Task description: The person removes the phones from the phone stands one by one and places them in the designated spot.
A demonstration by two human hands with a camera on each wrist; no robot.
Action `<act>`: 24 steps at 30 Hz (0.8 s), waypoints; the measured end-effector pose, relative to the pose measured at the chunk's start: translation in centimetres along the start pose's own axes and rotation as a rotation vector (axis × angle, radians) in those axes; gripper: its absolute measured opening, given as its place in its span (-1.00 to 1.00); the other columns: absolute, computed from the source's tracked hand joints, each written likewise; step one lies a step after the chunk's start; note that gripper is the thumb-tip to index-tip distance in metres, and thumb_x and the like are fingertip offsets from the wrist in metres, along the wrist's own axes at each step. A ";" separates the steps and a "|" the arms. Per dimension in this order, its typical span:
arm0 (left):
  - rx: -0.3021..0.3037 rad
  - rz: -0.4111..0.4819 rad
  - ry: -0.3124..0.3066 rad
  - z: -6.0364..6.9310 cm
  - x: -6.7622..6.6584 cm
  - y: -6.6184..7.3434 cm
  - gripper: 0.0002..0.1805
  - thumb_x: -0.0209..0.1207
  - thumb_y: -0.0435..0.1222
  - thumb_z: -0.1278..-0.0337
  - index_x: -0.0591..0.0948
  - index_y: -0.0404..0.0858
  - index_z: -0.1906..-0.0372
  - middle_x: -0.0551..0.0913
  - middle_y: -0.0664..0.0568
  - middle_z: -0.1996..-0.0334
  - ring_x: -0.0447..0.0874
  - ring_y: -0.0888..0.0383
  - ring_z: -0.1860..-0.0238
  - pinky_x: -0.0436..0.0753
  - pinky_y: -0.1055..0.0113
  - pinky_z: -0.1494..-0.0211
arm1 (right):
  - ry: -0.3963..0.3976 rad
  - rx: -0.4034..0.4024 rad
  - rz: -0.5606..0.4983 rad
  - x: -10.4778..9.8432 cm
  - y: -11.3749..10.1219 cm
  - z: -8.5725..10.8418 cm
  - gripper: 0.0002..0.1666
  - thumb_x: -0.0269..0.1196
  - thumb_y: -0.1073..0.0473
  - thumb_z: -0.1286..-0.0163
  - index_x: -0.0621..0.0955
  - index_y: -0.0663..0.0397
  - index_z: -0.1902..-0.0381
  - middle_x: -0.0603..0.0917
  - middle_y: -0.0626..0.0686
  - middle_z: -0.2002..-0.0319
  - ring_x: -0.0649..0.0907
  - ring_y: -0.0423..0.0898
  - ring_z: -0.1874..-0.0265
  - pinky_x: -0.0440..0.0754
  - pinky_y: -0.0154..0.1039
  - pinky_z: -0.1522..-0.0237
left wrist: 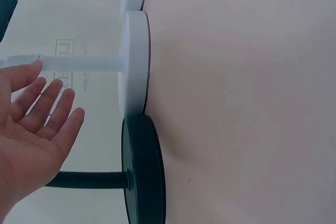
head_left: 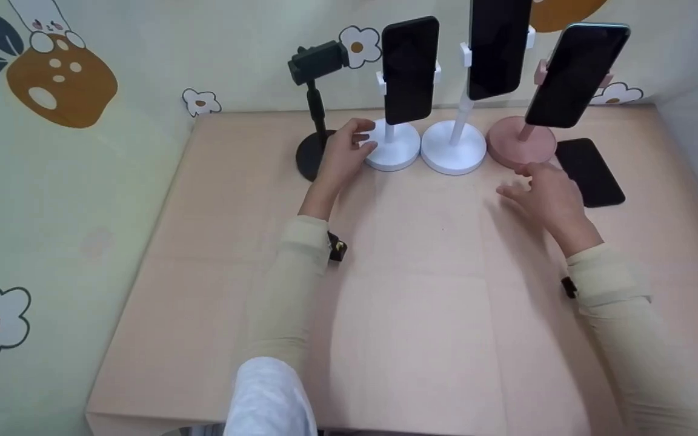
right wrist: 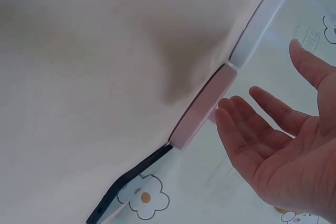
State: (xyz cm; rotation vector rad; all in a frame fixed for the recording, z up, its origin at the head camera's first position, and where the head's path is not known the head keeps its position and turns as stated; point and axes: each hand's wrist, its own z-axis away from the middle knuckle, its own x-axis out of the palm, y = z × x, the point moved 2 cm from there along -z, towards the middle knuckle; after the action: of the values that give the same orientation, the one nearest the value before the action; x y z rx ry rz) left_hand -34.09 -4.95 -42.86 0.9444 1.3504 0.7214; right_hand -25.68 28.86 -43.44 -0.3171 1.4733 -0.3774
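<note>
Operator: What's nearest the hands?

Spotter: The short white stand [head_left: 391, 154] is just beside your left hand [head_left: 344, 151]; its thick round base carries a slim stem and a smooth, dark, round-cornered phone [head_left: 411, 69]. The pink stand [head_left: 514, 145], disc-based too, is at your right hand's [head_left: 548, 197] fingertips, with its phone [head_left: 578, 75] tilted.

Operator: And the fingers?

Spotter: Your left fingers are loosely spread, gently bent, holding nothing. Your right ones are likewise parted and slightly curved around nothing. Whether any fingertip touches a base, I can't tell.

Operator: Further out?

Spotter: A taller white stand [head_left: 453, 154] stands between those two. A dark stand [head_left: 308, 158] with a boxy head is left of your left hand. A flat black slab, the loose phone [head_left: 594, 175], lies beside the pink base. Under everything spreads a peach tablecloth [head_left: 415, 339], faintly creased; behind, a pale wall [head_left: 149, 60] printed with flowers.
</note>
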 end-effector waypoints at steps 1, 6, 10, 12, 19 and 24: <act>0.003 -0.007 0.002 -0.2 0.2 0.1 -0.56 0.16 -0.29 -0.39 0.47 -0.15 -0.32 0.51 0.04 -0.34 0.50 0.14 -0.34 0.48 0.36 -0.42 | 0.000 -0.007 -0.004 0.1 -0.1 0.0 -0.28 0.28 -0.19 -0.36 0.52 0.29 -0.21 0.60 0.36 -0.13 0.57 0.30 -0.06 0.54 0.25 -0.06; 0.005 -0.042 -0.003 -1.1 0.8 0.6 -0.49 0.16 -0.27 -0.40 0.40 -0.13 -0.39 0.43 0.06 -0.41 0.48 0.17 -0.35 0.49 0.38 -0.39 | 0.001 -0.032 -0.006 0.2 -0.8 0.1 -0.30 0.28 -0.15 -0.36 0.52 0.27 -0.22 0.60 0.38 -0.09 0.58 0.30 -0.04 0.53 0.22 -0.05; 0.018 -0.050 -0.016 -1.8 1.1 1.0 -0.46 0.15 -0.27 -0.41 0.36 -0.12 -0.42 0.42 0.04 -0.42 0.47 0.16 -0.36 0.48 0.38 -0.41 | 0.004 -0.037 -0.005 0.4 -1.3 0.3 -0.29 0.29 -0.15 -0.35 0.51 0.26 -0.24 0.58 0.38 -0.10 0.58 0.30 -0.05 0.53 0.22 -0.06; 0.018 -0.046 -0.025 -2.2 1.3 1.1 -0.45 0.14 -0.28 -0.41 0.35 -0.12 -0.44 0.42 0.04 -0.42 0.46 0.15 -0.37 0.47 0.37 -0.42 | 0.006 -0.039 -0.006 0.5 -1.5 0.4 -0.29 0.30 -0.15 -0.35 0.51 0.25 -0.25 0.57 0.38 -0.12 0.57 0.30 -0.07 0.52 0.22 -0.07; 0.007 0.014 -0.025 -3.5 1.9 1.5 -0.39 0.15 -0.32 -0.40 0.28 -0.12 -0.47 0.42 -0.01 -0.43 0.43 0.05 -0.41 0.47 0.30 -0.44 | 0.001 -0.046 -0.010 0.9 -2.0 0.7 -0.32 0.31 -0.12 -0.35 0.51 0.22 -0.24 0.59 0.38 -0.10 0.57 0.30 -0.08 0.51 0.23 -0.08; -0.008 0.069 -0.031 -4.1 2.2 1.6 -0.39 0.16 -0.31 -0.39 0.28 -0.11 -0.47 0.42 0.01 -0.42 0.41 0.09 -0.42 0.45 0.36 -0.44 | -0.006 -0.051 -0.009 1.0 -2.1 0.9 -0.33 0.31 -0.10 -0.34 0.50 0.23 -0.24 0.61 0.40 -0.07 0.57 0.32 -0.06 0.51 0.23 -0.09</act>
State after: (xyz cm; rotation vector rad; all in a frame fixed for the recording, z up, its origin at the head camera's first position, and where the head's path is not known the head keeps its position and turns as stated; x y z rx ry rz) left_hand -37.71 -1.73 -42.32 0.9960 1.2922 0.7610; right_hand -24.86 26.49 -43.40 -0.3653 1.4775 -0.3457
